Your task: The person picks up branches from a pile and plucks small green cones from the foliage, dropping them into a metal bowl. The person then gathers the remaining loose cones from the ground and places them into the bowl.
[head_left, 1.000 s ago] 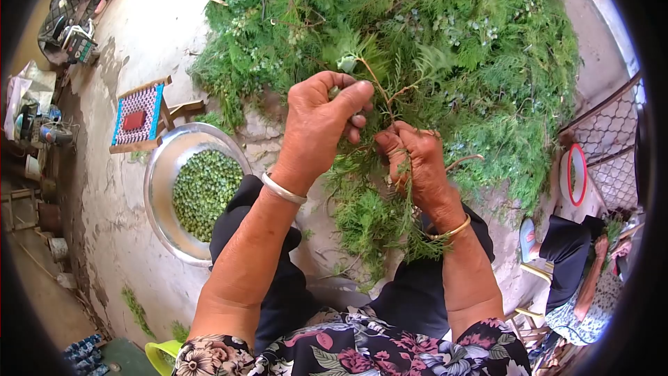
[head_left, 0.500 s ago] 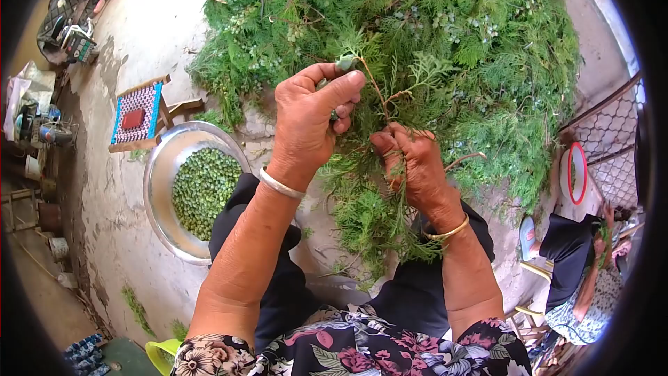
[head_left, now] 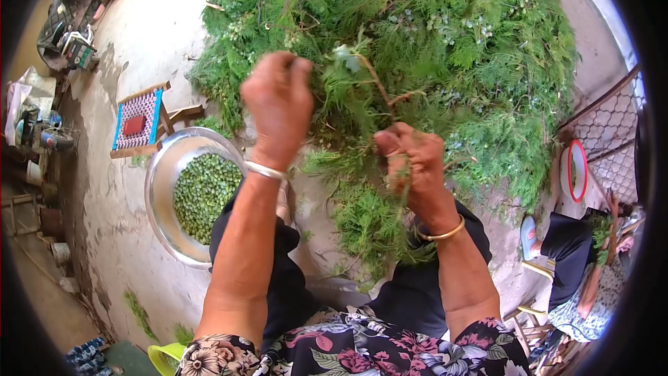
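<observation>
My right hand (head_left: 415, 170) is closed around the stem of a leafy evergreen branch (head_left: 379, 83), whose fronds also hang below the fist. A pale green cone cluster (head_left: 346, 59) shows at the branch's upper tip. To the left, apart from the branch, my left hand (head_left: 280, 108) is smeared by motion. Its fingers are curled in, and whatever they hold is hidden. A steel basin (head_left: 158, 191) stands by my left leg, with many small green cones (head_left: 205, 195) in it.
A large heap of cut evergreen branches (head_left: 487, 63) covers the floor ahead. A low woven stool (head_left: 139, 122) stands beyond the basin. At right, another person (head_left: 584, 292) sits near a red-rimmed container (head_left: 577, 170) and a wire mesh fence (head_left: 612, 139). Machinery (head_left: 76, 45) lies at far left.
My left hand has come away from the branch tip and moved left. My right hand keeps its hold on the branch at nearly the same spot.
</observation>
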### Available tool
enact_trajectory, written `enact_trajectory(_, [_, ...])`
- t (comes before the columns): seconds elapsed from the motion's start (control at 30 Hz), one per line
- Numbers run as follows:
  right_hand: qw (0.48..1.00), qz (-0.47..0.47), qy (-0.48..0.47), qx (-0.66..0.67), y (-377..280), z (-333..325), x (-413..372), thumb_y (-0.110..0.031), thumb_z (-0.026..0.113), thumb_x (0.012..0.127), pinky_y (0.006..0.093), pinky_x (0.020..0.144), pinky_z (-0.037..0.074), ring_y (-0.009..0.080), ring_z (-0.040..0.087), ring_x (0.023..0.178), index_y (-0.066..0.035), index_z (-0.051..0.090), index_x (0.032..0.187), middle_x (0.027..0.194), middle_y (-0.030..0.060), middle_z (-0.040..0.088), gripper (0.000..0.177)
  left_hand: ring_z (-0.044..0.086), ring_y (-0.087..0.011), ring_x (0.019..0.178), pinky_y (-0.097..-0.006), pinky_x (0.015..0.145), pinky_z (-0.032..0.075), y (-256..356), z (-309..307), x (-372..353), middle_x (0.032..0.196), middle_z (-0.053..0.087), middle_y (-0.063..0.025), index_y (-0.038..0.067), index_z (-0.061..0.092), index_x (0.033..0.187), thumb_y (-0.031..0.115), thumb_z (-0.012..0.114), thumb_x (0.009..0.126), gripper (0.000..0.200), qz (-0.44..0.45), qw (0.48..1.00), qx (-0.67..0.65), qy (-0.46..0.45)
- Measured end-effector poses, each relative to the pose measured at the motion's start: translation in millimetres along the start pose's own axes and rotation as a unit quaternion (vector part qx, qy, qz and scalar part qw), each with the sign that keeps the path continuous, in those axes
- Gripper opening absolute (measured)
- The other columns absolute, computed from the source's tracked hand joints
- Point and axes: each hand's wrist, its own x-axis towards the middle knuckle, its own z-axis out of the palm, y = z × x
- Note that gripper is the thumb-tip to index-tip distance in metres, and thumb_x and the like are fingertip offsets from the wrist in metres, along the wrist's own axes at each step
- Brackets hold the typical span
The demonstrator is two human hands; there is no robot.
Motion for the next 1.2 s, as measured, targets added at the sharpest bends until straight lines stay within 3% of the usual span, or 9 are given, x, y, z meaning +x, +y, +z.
enact_trajectory(0.07, [0.997,0.003,-0.003,-0.076,-0.1,-8.9,-1.9,-0.014,0.059,0.083,0.0359,0.063,0.046,0.0322,0.058,0.072,-0.004,0.061,0.086,0.082,0.0131,0.063,0.011,0.044,-0.0094,0.052,-0.0208,0.042,0.034,-10.9,-17.2,16.3,0.069,0.055,-0.0071,0.0,0.056,0.08,0.008,0.063,0.084,0.012,0.113,0.981,0.137,0.083])
enact_trajectory(0.1, [0.988,0.009,-0.001,-0.151,0.6,-13.8,-3.3,-0.013,0.06,0.081,0.0361,0.07,0.047,0.0326,0.06,0.079,-0.005,0.063,0.095,0.09,0.0142,0.066,0.016,0.046,-0.0108,0.053,-0.0216,0.043,0.035,-13.4,-26.0,23.0,0.07,0.056,-0.0088,0.001,0.056,0.082,0.008,0.062,0.084,0.01,-0.043,0.986,-0.151,0.064])
enact_trajectory(0.13, [0.988,0.009,0.003,-0.151,6.7,-16.0,-6.6,-0.013,0.06,0.081,0.0361,0.07,0.047,0.0326,0.06,0.079,-0.005,0.063,0.095,0.09,0.0142,0.066,0.016,0.048,-0.0121,0.054,-0.0224,0.043,0.037,-16.3,-33.3,28.6,0.071,0.056,-0.0104,0.002,0.056,0.084,0.009,0.062,0.083,0.009,-0.197,0.885,-0.421,0.035])
enact_trajectory(0.17, [0.98,-0.015,-0.001,-0.196,17.0,-15.4,-10.4,-0.013,0.059,0.081,0.0379,0.073,0.047,0.0328,0.059,0.084,-0.006,0.062,0.104,0.092,0.0137,0.066,0.024,0.05,-0.0155,0.057,-0.0234,0.045,0.04,-20.9,-40.0,29.8,0.076,0.057,-0.0135,0.001,0.056,0.086,0.013,0.06,0.084,0.013,-0.288,0.807,-0.514,-0.033])
enact_trajectory(0.27, [0.972,-0.035,-0.009,-0.234,18.3,-16.7,-12.7,-0.011,0.058,0.08,0.0403,0.073,0.046,0.0317,0.058,0.089,-0.007,0.062,0.111,0.091,0.0121,0.066,0.032,0.052,-0.0176,0.059,-0.0243,0.046,0.042,-13.1,-32.0,11.6,0.079,0.058,-0.0152,0.0,0.057,0.088,0.019,0.06,0.086,0.02,-0.322,0.745,-0.568,-0.137])
enact_trajectory(0.43, [0.946,-0.121,0.026,-0.3,14.8,-14.1,-8.9,-0.007,0.057,0.076,0.0414,0.065,0.045,0.0292,0.058,0.079,-0.009,0.067,0.102,0.084,0.0096,0.064,0.028,0.054,-0.0146,0.058,-0.0235,0.045,0.044,-7.5,-6.9,-10.4,0.077,0.061,-0.0121,0.0,0.058,0.093,0.025,0.061,0.087,0.026,-0.333,0.798,-0.46,-0.203])
enact_trajectory(0.7, [0.925,-0.197,-0.002,-0.326,10.6,-10.6,1.0,-0.007,0.062,0.069,0.0389,0.056,0.043,0.0281,0.057,0.066,-0.007,0.064,0.082,0.074,0.0079,0.06,0.013,0.054,-0.0135,0.056,-0.0231,0.041,0.041,-0.2,-2.6,-14.3,0.075,0.061,-0.012,0.003,0.057,0.09,0.027,0.061,0.088,0.024,-0.322,0.798,-0.454,-0.232])
enact_trajectory(1.1, [0.919,-0.203,0.0,-0.339,16.6,-6.4,3.6,-0.01,0.065,0.076,0.0402,0.056,0.043,0.0301,0.057,0.066,-0.005,0.061,0.083,0.071,0.0101,0.058,0.009,0.051,-0.012,0.052,-0.0209,0.04,0.039,11.0,-13.6,-12.0,0.074,0.06,-0.013,0.0,0.056,0.088,0.011,0.062,0.085,0.013,-0.301,0.845,-0.394,-0.2])
enact_trajectory(1.2, [0.925,-0.226,-0.003,-0.305,20.9,-8.8,4.9,-0.01,0.062,0.078,0.0388,0.055,0.043,0.03,0.056,0.065,-0.004,0.06,0.084,0.072,0.0098,0.06,0.008,0.053,-0.0118,0.053,-0.0227,0.041,0.042,7.5,-24.3,-4.2,0.075,0.061,-0.0109,0.0,0.059,0.085,0.007,0.068,0.08,0.013,-0.243,0.898,-0.319,-0.179])
